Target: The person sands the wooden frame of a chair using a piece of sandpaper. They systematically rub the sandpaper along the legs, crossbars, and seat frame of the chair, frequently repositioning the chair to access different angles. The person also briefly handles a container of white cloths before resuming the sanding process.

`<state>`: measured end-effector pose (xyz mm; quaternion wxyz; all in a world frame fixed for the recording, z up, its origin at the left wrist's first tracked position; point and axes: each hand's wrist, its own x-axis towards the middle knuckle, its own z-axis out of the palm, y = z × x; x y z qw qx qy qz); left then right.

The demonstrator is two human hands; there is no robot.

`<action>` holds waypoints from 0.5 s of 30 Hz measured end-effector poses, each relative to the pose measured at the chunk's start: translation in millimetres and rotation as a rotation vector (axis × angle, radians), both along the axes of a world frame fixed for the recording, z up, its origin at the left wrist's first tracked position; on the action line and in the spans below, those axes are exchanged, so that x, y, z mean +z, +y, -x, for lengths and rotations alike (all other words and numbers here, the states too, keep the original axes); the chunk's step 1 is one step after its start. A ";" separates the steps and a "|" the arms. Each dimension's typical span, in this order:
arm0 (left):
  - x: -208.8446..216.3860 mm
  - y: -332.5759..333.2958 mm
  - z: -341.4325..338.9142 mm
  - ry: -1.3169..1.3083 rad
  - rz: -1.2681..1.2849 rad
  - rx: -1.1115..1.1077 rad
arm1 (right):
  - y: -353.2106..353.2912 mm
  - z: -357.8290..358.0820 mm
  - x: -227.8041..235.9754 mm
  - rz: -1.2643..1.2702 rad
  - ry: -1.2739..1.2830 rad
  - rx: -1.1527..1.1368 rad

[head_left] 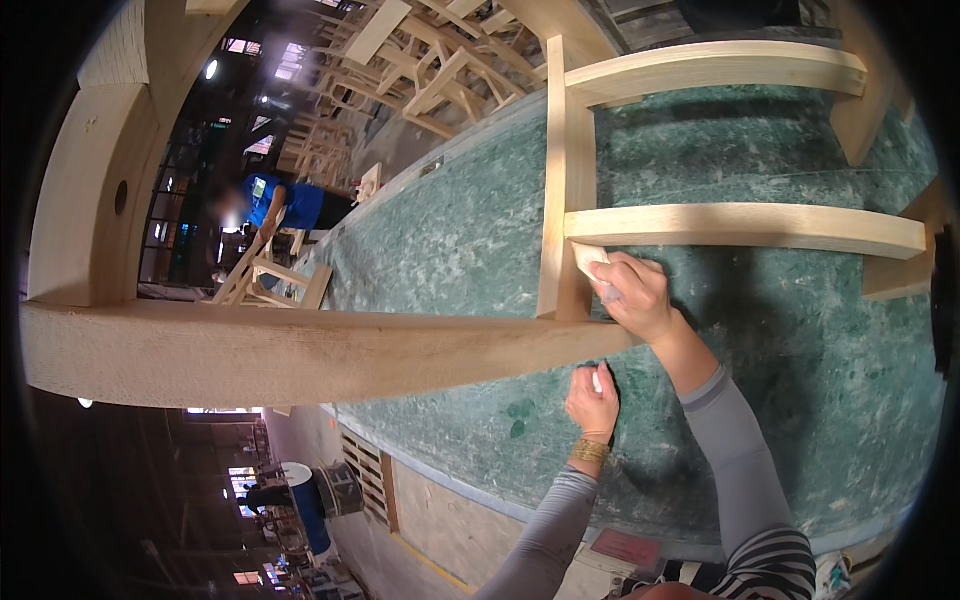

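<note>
A bare wooden chair frame lies on a green, dusty workbench [440, 250], its long thick leg [250, 350] stretching toward the left. My right hand [635, 295] is closed on a small pale pad, perhaps folded sandpaper [590, 262], pressed to the corner where a curved crosspiece [750, 226] meets an upright rail [570, 190]. Below the leg's right end, my left hand [592, 402] is curled into a fist. A bit of something white [597, 382] shows between its fingers; its kind is not clear. A gold bracelet circles that wrist.
A second curved crosspiece [715, 72] spans the frame farther back. Another wooden part [90, 190] rises at far left. Beyond the bench, a person in a blue shirt [285, 203] handles wooden frames. Stacked chair frames [440, 70] fill the back. A blue barrel [308, 508] stands lower left.
</note>
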<state>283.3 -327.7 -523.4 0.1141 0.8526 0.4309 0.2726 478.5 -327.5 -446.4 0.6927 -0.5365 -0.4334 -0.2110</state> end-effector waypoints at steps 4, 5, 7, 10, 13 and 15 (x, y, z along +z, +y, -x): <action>-0.2 0.4 0.9 0.020 0.019 0.006 | 2.4 0.1 2.7 0.085 0.023 -0.003; 0.0 0.5 1.0 0.007 0.007 -0.002 | 2.5 0.1 2.3 0.032 0.014 -0.012; 0.8 0.3 1.0 0.004 0.017 -0.002 | -1.8 0.8 -0.6 0.027 0.025 -0.002; 2.4 -0.9 0.1 0.002 0.010 0.009 | -5.5 1.5 -6.4 0.008 0.042 -0.005; 4.2 -2.8 -1.1 -0.020 0.040 0.014 | -4.4 2.0 -10.5 0.082 0.052 0.032; 5.1 -2.6 -1.7 -0.012 0.024 0.013 | -2.3 2.2 -12.1 0.081 0.066 0.023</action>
